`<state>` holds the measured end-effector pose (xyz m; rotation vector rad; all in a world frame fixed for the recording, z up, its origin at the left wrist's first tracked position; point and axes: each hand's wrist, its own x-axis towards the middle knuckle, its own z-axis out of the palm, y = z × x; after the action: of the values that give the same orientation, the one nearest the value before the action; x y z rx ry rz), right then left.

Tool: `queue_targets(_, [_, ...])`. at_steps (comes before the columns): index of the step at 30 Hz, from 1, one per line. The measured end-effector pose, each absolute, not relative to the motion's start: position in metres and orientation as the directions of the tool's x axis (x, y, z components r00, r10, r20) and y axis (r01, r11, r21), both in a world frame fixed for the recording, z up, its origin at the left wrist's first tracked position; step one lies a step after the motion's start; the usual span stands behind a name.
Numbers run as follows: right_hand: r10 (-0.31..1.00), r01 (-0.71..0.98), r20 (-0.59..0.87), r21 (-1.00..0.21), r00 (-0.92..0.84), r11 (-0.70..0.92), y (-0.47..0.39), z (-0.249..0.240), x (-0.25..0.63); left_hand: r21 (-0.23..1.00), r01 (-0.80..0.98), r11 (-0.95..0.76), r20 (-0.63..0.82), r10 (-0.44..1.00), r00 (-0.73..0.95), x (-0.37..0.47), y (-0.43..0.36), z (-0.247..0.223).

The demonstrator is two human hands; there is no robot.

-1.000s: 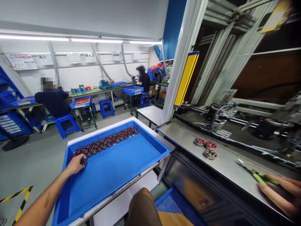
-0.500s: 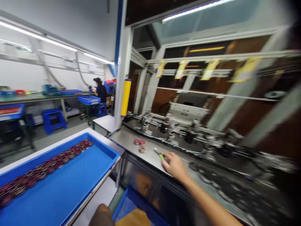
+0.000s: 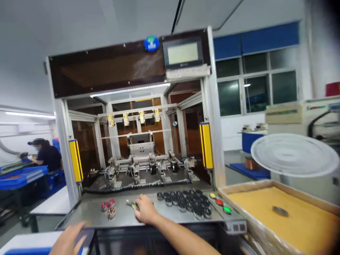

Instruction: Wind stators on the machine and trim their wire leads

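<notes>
Holding: the right hand [image 3: 146, 209] sits palm down at the middle of the metal ledge [image 3: 87, 215], its fingers curled around the green-handled pliers [image 3: 134, 206].
Pliers: their handles run beneath the fingers, and the pale metal tip sticks out to the left of the knuckles, low over the ledge.
Left hand [image 3: 68, 241]: at near left, motion-blurred, its fingers extended and parted, over the edge of a white table [image 3: 23, 240].
Ledge: smooth grey metal with a dull sheen.
Wound rings: to the left of the pliers' tip, two short round pieces with pink-red windings [image 3: 105, 206] lie side by side; a copper-coloured one [image 3: 111, 213] lies nearer.
Black rings [image 3: 182, 204]: dark, short and round, crowded together to the right of the right hand.
Buttons: yellow [image 3: 213, 195], red [image 3: 219, 202] and green [image 3: 227, 210] discs at the ledge's right end.
Machine: pale metal posts [image 3: 216, 148], with straight yellow bars [image 3: 76, 161] fixed upright at either side.
Box [image 3: 257, 226]: at right, with crinkled clear film over its rim and a flat yellow surface inside.
</notes>
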<state>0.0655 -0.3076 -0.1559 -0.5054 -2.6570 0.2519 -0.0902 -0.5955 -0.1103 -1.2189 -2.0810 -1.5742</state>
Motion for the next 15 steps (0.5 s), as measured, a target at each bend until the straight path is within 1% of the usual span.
queue_targets(3, [0.384, 0.292, 0.360, -0.284, -0.850, 0.913, -0.302, -0.155, 0.068, 0.693, 0.667, 0.272, 0.438, 0.576, -0.690, -0.092, -0.539, -0.119])
queue_targets(5, [0.377, 0.283, 0.347, -0.293, -0.859, 0.913, -0.298, -0.157, 0.068, 0.705, 0.604, 0.372, 0.302, 0.612, -0.730, -0.095, -0.514, -0.130])
queue_targets(7, [0.367, 0.275, 0.339, -0.290, -0.866, 0.917, -0.296, -0.159, 0.068, 0.714, 0.550, 0.434, 0.211, 0.615, -0.760, -0.097, -0.499, -0.139])
queue_targets(10, [0.355, 0.270, 0.342, -0.272, -0.870, 0.924, -0.297, -0.159, 0.070, 0.727, 0.517, 0.452, 0.162, 0.619, -0.769, -0.095, -0.489, -0.143])
queue_targets(15, [0.344, 0.270, 0.351, -0.243, -0.871, 0.932, -0.299, -0.157, 0.073, 0.752, 0.505, 0.424, 0.173, 0.612, -0.772, -0.083, -0.480, -0.141])
